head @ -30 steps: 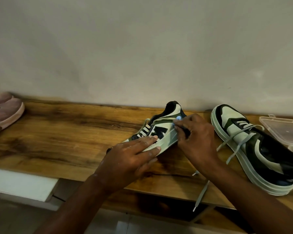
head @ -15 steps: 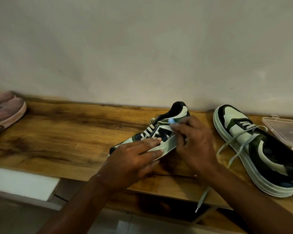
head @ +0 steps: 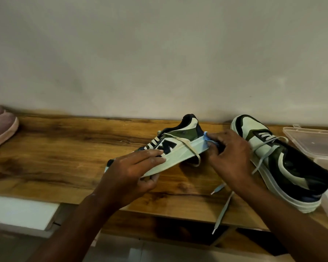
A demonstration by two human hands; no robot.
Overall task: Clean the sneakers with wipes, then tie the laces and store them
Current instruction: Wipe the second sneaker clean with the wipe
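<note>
Head view, items as they are standing:

- Left hand (head: 133, 173): gripping the toe end of the held sneaker (head: 170, 148), fingers lying along the sole edge, thumb underneath; the shoe is tilting on its side, heel raised off the desk (head: 64, 148).
- Right hand (head: 229, 156): pinching a blue wipe (head: 206, 141) against the heel end of the sole.
- Loose lace (head: 189, 148): draping over the sole, right in the wiping path. Risk: the wipe is likely catching it and dragging it along, or the shoe is twisting out of a light toe hold under pressure.
- Second sneaker (head: 284, 161): lying on the desk just right of the hands, laces untied, one lace end (head: 220, 214) hanging over the desk edge. Risk: the right forearm is passing close above it and could snag it and tug the shoe toward the edge.
- Clear plastic box (head: 311, 140): sitting open at far right, apparently empty; contents hard to confirm.
- Pink shoes (head: 2, 127): far left, apart.
</note>
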